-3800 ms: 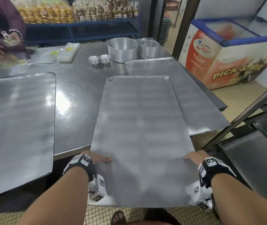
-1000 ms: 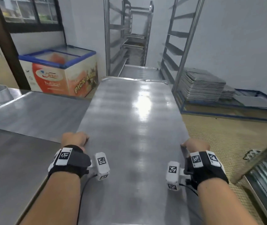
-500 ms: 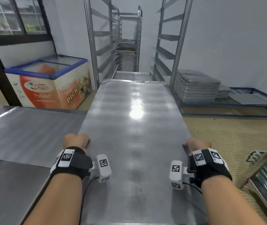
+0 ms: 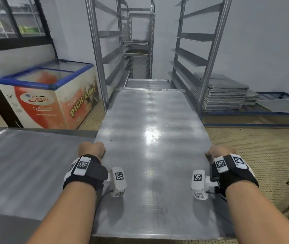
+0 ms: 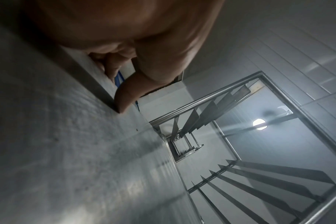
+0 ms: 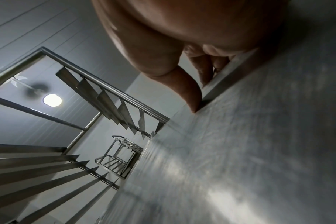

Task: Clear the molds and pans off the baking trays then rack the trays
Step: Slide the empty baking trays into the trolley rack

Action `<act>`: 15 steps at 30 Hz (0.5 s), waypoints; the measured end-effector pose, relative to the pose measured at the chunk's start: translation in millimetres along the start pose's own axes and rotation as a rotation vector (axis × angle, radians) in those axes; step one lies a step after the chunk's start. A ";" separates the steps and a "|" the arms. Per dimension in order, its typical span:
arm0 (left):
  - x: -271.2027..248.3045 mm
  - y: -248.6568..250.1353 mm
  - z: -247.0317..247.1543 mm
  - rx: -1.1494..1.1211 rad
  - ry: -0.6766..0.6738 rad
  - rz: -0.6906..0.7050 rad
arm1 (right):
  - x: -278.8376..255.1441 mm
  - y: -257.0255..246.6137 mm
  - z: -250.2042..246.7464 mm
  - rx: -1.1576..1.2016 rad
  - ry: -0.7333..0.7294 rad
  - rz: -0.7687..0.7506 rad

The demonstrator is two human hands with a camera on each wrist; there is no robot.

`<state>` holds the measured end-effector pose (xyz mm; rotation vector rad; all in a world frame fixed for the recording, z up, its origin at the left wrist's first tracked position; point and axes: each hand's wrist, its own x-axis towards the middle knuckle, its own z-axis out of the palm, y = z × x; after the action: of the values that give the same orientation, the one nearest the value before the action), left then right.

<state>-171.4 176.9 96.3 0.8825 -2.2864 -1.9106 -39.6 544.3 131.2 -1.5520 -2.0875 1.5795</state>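
Note:
I carry a long bare metal baking tray (image 4: 150, 138) flat in front of me, lengthwise toward the steel tray rack (image 4: 98, 55). My left hand (image 4: 91, 149) grips its left rim; the thumb lies on top of the tray (image 5: 67, 151) and the fingers curl under the edge. My right hand (image 4: 217, 152) grips the right rim the same way, thumb on the tray (image 6: 259, 151). The tray's far end sits level with the rack's front posts, just above another tray (image 4: 147, 83) lying on a low runner. The rack's angled runners (image 5: 269, 181) show in both wrist views.
A second tray (image 4: 25, 164) lies on the steel table at my left. A chest freezer (image 4: 52, 95) stands left of the rack. Several stacked trays (image 4: 226, 92) sit on a low blue frame at the right. A further rack (image 4: 138, 41) stands behind. The floor is tiled.
I lifted the tray off the table and turned from it to the rack. Over the last second the tray and my hands moved closer to the rack's opening.

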 end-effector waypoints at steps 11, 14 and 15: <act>63.8 54.2 60.0 0.043 -0.024 -0.007 | 62.7 -69.4 26.6 -0.175 0.017 -0.107; 105.1 63.1 83.5 -0.072 -0.062 -0.048 | 85.2 -91.7 39.9 -0.311 -0.007 -0.207; 111.8 67.6 91.1 -0.080 -0.063 -0.052 | 89.6 -99.0 42.7 -0.323 -0.014 -0.222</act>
<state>-325.9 215.0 99.7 0.8941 -2.2238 -2.0647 -171.7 588.8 145.7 -1.3295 -2.5191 1.2311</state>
